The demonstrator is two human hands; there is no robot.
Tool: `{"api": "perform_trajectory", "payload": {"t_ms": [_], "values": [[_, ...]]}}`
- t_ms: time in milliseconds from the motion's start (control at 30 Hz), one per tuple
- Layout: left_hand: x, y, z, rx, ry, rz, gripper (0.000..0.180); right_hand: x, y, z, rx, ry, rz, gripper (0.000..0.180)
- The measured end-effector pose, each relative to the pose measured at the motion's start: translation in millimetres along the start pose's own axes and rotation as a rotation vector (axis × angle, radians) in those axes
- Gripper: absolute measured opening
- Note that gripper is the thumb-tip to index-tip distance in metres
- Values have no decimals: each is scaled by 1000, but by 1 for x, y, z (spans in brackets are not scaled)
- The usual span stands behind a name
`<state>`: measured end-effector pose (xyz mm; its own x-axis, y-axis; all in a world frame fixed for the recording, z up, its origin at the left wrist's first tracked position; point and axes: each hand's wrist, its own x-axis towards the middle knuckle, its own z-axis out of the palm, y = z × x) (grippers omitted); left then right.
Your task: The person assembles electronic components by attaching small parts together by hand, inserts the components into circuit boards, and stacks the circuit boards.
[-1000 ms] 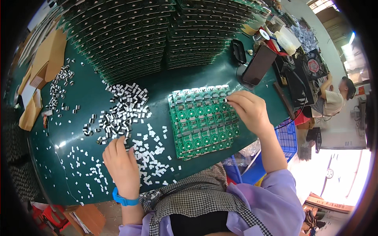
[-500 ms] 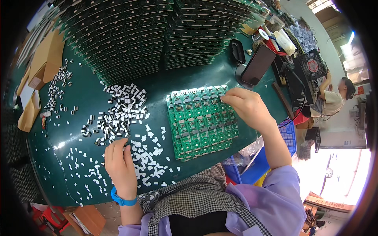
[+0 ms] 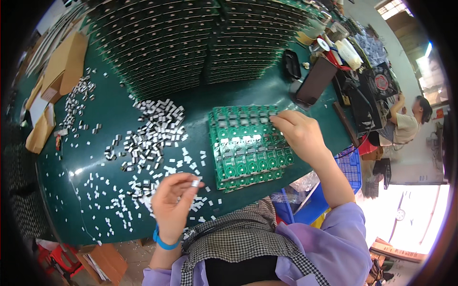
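Note:
My left hand (image 3: 172,202), with a blue band on its wrist, is raised over the near part of the table. Its thumb and fingers pinch a small white-topped component (image 3: 195,183). My right hand (image 3: 303,137) reaches over the right side of a stack of green circuit boards (image 3: 250,152). Its thumb and forefinger are pinched together at the upper right of the top board; what lies between them is hidden. Left of the boards lies a pile of small black and white components (image 3: 160,121). Loose white slips (image 3: 119,205) are scattered in front of it.
Tall stacks of green boards (image 3: 162,47) stand at the back. A phone (image 3: 316,81) and a black case (image 3: 291,64) lie at back right. Cardboard boxes (image 3: 64,66) sit at left. A blue crate (image 3: 350,167) is beyond the right edge; another person (image 3: 405,124) works farther right.
My left hand has moved right and toward me from the pile's edge, with a small component now showing in its fingers. My right hand stays at the boards' upper right.

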<state>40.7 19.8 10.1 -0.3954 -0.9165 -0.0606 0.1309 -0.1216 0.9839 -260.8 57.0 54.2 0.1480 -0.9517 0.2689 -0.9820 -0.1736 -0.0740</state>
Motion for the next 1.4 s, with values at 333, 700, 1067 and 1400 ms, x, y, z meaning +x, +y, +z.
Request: {"api": "perform_trajectory", "payload": {"t_ms": [333,700,1067,1400], "values": [[-15,-5,21,-109,-194,32,35,-19,-111,10,709,174,8,38],[-23,-6,24,49,-94,179,14,-29,-127,25,1033,195,149,23],[-17,-6,18,266,-268,396,13,-31,-120,17,1084,64,94,21],[-18,-6,25,241,-213,361,18,-39,-116,19,871,231,-21,24]]}}
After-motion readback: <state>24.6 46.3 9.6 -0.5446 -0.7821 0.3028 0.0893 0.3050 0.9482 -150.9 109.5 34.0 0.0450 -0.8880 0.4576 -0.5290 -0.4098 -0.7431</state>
